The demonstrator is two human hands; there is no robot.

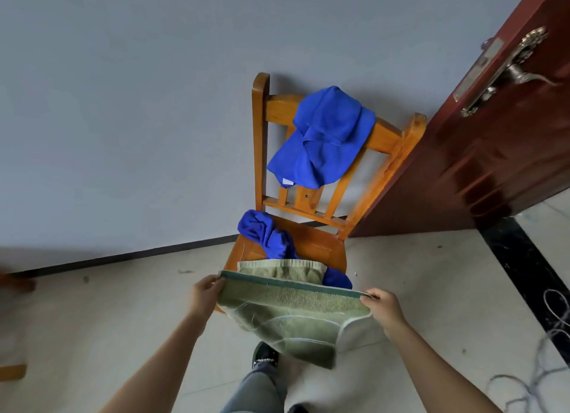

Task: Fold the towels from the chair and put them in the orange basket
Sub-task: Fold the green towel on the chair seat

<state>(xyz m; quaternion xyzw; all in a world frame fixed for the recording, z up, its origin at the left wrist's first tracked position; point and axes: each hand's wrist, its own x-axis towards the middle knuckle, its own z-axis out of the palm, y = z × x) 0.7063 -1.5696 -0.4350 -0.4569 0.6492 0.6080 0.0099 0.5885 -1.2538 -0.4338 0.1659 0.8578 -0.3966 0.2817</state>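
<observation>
I hold a green towel (290,314) stretched between both hands in front of a wooden chair (311,243). My left hand (205,292) pinches its left top corner and my right hand (384,307) pinches its right top corner. The towel hangs doubled over, its lower part drooping toward the floor. One blue towel (320,138) is draped over the chair's backrest. Another blue towel (268,233) lies crumpled on the seat, partly hidden behind the green one. The orange basket is not in view.
The chair stands against a grey wall (123,104), beside an open dark red door (493,153) with a metal handle. Pale floor tiles surround it, with a black strip (524,277) at right. My dark shoe (265,355) is below the towel.
</observation>
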